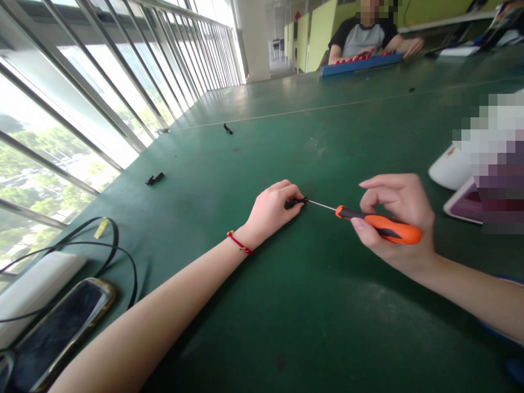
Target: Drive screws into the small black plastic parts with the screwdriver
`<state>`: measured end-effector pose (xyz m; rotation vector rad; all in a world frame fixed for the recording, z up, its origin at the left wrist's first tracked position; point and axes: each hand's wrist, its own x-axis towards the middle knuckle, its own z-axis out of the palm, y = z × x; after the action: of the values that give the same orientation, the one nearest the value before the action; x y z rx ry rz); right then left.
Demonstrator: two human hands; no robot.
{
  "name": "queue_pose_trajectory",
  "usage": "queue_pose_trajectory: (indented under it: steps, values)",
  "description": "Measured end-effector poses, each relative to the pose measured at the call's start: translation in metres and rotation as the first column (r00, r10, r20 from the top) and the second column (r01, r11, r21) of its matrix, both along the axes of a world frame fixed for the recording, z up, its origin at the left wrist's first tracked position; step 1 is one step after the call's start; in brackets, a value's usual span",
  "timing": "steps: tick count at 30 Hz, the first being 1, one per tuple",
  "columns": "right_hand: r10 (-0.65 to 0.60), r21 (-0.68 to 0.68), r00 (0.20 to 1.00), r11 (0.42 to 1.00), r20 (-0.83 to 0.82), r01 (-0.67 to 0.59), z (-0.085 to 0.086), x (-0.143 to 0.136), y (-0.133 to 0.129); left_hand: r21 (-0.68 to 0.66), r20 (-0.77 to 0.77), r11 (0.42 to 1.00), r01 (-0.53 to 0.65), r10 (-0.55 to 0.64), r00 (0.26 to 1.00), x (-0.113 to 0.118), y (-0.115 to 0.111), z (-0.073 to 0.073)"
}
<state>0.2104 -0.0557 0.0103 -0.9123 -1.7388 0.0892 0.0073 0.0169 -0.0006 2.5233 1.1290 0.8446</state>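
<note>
Near the middle of the green table (262, 147), my left hand (275, 210) is closed on a small black part (295, 202), pinched between thumb and fingers. To the right, my right hand (403, 218) grips an orange and black screwdriver (395, 228) by its handle. The screwdriver's thin shaft points left, and its tip meets the end of the black part; whether it sits in a screw is too small to tell. A red cord bracelet (240, 243) is around my left wrist.
Two small black pieces (154, 178) (228, 129) lie toward the left and back. A phone (61, 333), white box (41, 284) and black cable (117, 234) are at lower left. Across the table, a person (364, 38) sits behind a blue tray (360, 64). A white object (450, 168) stands at right.
</note>
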Motion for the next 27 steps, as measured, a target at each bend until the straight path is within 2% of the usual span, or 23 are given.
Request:
queue_pose_trajectory:
  steps: [4, 7, 9, 11, 13, 16, 19, 24, 27]
  values:
    - [-0.078, 0.004, 0.992, 0.997, 0.099, 0.078, 0.001, -0.001, -0.0048, 0.004, -0.006, 1.0, 0.005, -0.005, 1.0, 0.0, -0.0003, 0.0007]
    - [-0.072, 0.051, 0.997, 0.996, -0.008, 0.073, -0.0018, -0.0017, -0.0026, 0.004, -0.008, 1.0, 0.009, -0.009, 1.0, -0.0002, -0.0002, 0.0007]
    - [-0.017, 0.072, 0.995, 0.997, -0.103, 0.024, -0.0029, -0.0013, 0.0006, 0.005, -0.009, 1.0, 0.005, -0.005, 1.0, -0.0003, -0.0003, 0.0005]
    - [0.039, 0.051, 0.991, 0.998, -0.127, -0.033, -0.002, -0.0005, 0.0023, 0.008, -0.009, 1.0, 0.003, -0.003, 1.0, -0.0003, -0.0004, 0.0005]
    - [0.026, 0.005, 0.999, 1.0, -0.04, -0.026, 0.0004, 0.0, 0.0007, 0.008, -0.008, 1.0, 0.005, -0.005, 1.0, -0.0002, -0.0005, 0.0008]
    - [-0.063, -0.003, 0.993, 0.998, 0.101, 0.063, 0.003, -0.0003, -0.0048, 0.009, -0.009, 1.0, 0.008, -0.008, 1.0, -0.0001, -0.0005, 0.0013]
    - [-0.091, 0.009, 0.993, 0.996, 0.077, 0.091, 0.0013, -0.0012, -0.0062, 0.012, -0.014, 1.0, 0.009, -0.009, 1.0, -0.0003, -0.0003, 0.001]
    - [0.002, 0.054, 0.992, 0.999, -0.127, 0.005, -0.0021, -0.0008, 0.0014, 0.014, -0.017, 1.0, 0.01, -0.009, 1.0, -0.0011, -0.0001, -0.0004]
    - [0.033, 0.015, 0.998, 0.999, -0.056, -0.032, 0.0003, 0.0005, 0.0007, 0.016, -0.016, 1.0, 0.014, -0.014, 1.0, -0.001, -0.0001, -0.0007]
